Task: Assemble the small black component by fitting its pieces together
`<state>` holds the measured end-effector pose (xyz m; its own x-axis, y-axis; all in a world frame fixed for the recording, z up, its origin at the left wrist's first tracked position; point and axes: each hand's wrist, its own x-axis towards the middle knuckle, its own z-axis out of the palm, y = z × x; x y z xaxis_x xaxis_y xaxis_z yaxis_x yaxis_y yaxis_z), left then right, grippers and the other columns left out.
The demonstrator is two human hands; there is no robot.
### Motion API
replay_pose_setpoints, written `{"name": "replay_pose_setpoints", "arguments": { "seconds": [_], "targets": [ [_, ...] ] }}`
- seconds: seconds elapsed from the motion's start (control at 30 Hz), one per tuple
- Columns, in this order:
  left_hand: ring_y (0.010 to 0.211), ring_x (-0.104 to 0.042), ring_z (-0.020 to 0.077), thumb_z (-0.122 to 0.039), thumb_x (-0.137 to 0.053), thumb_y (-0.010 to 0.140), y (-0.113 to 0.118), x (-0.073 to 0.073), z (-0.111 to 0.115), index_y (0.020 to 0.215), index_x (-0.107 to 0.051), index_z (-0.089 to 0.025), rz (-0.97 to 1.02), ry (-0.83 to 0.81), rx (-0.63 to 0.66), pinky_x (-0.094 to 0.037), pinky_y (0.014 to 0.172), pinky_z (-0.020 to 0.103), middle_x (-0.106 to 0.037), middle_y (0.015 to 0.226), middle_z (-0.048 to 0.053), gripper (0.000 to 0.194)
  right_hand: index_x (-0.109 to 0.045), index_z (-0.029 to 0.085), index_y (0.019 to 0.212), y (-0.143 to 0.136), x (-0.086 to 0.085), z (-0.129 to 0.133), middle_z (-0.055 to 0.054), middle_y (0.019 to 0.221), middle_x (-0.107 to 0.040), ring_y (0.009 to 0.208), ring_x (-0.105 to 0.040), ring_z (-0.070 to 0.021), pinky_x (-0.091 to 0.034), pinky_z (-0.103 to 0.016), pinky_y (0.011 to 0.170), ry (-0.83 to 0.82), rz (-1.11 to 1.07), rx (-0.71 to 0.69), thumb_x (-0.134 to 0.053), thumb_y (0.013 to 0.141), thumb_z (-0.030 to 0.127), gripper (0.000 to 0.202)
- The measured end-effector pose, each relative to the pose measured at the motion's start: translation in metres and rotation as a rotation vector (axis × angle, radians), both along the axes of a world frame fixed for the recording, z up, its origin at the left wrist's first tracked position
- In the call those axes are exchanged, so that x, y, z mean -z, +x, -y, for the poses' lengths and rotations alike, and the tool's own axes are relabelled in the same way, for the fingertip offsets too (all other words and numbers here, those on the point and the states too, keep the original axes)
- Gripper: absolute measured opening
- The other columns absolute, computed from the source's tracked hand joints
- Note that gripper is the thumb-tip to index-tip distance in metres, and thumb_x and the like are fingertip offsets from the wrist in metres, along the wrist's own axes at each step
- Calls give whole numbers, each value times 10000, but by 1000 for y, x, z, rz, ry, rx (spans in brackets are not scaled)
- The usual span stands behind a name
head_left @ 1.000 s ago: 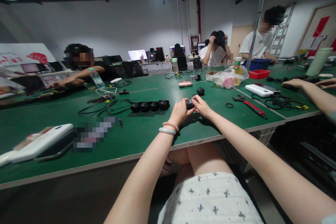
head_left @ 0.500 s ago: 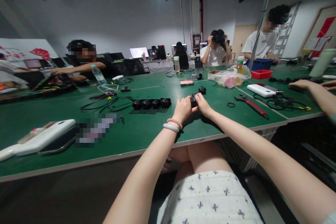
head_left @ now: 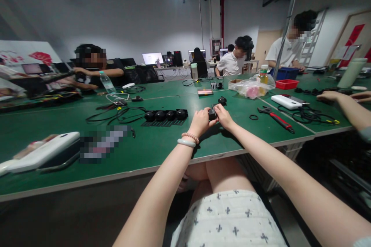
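Both hands meet over the green table (head_left: 162, 146), closed on one small black blocky part (head_left: 212, 114). My left hand (head_left: 200, 120) wraps its left side, with a beaded bracelet and a pale bangle on the wrist. From the other side my right hand (head_left: 224, 117) pinches it, and the fingers cover much of its shape. Just beyond them lies a round black part (head_left: 222, 100). To the left sits a black slotted strip with several black domes (head_left: 166, 115). A black ring (head_left: 253, 117) and an adjustable wrench (head_left: 276, 119) with red-and-black handle lie to the right.
White device (head_left: 286, 102) and coiled black cable (head_left: 313, 114) lie right of the wrench. Farther back are a plastic bag (head_left: 251, 87), red tray (head_left: 286, 84) and blue bin (head_left: 285, 73). A water bottle (head_left: 107, 83) stands left. A co-worker's hand (head_left: 330, 96) reaches in from the right.
My hands still hold the black part together, with slightly shifted fingers. The view has moved a little. Across the table, a person has lowered their hands from their headset.
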<state>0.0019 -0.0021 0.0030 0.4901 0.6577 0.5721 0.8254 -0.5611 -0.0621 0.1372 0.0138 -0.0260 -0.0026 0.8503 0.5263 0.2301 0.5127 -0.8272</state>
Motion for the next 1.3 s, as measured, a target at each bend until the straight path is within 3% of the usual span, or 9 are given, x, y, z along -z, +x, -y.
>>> {"name": "replay_pose_setpoints", "arguments": {
  "seconds": [0.17,0.33,1.3],
  "targets": [
    [817,-560,217,-507,-436,757,-3,-1,1,1061,-412,-103,67,-30,17,-384,697,322,-582,883,103,506,-472,211,867,2,-2,3,9,693,-503,572,-462,-117,-372,-228,538,53,34,-18,-376,798,419,239],
    [846,-552,225,-503,-475,733,-4,2,-5,1061,-409,-104,85,-4,43,-386,721,333,-576,940,110,521,-465,199,926,2,-2,5,5,715,-511,575,-470,-115,-383,-233,551,95,58,-30,-388,794,403,255],
    [855,-550,228,-500,-458,746,-3,5,-8,1075,-411,-101,-20,29,45,-369,739,343,-568,938,114,519,-461,193,826,-1,1,1,-6,689,-517,620,-475,-144,-354,-253,602,55,118,100,-300,818,416,275]
  ]
}}
